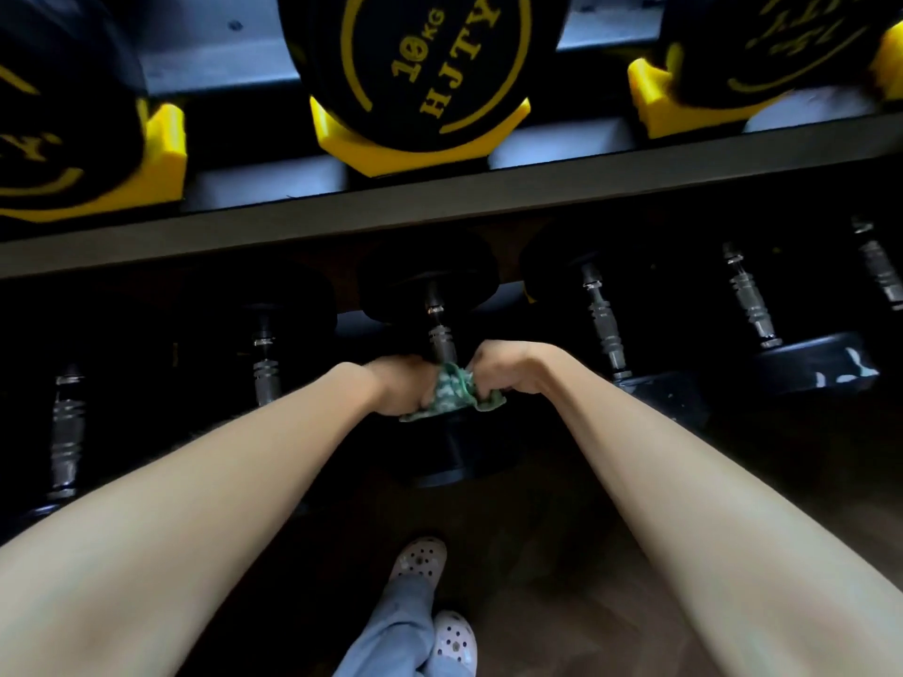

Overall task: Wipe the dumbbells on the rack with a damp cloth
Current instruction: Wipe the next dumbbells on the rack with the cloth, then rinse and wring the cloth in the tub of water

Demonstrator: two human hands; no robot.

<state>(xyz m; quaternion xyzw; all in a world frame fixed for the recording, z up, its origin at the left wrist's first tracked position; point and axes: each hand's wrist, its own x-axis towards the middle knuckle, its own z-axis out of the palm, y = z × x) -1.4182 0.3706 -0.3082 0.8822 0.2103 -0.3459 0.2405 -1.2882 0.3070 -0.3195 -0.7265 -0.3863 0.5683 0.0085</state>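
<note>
Green cloth [452, 390] | left hand [398, 388], right hand [498, 371] both grip it | dumbbell [440, 334] axis points away from person

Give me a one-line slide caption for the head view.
Left hand and right hand grip a green cloth at a lower-shelf dumbbell's handle, below a 10 kg dumbbell.

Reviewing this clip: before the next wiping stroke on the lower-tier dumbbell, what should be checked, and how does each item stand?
1. The green patterned cloth sits on the ridged metal handle of the black lower-tier dumbbell: ok, bunched at the near end.
2. Grip of the left hand on the cloth: ok.
3. Grip of the right hand on the cloth: ok.
4. Cloth is damp: cannot tell.
5. Far part of the handle is free to wipe: ok, bare metal shows.
6. The black 10 kg dumbbell above is seated in its yellow cradle: ok.
</note>
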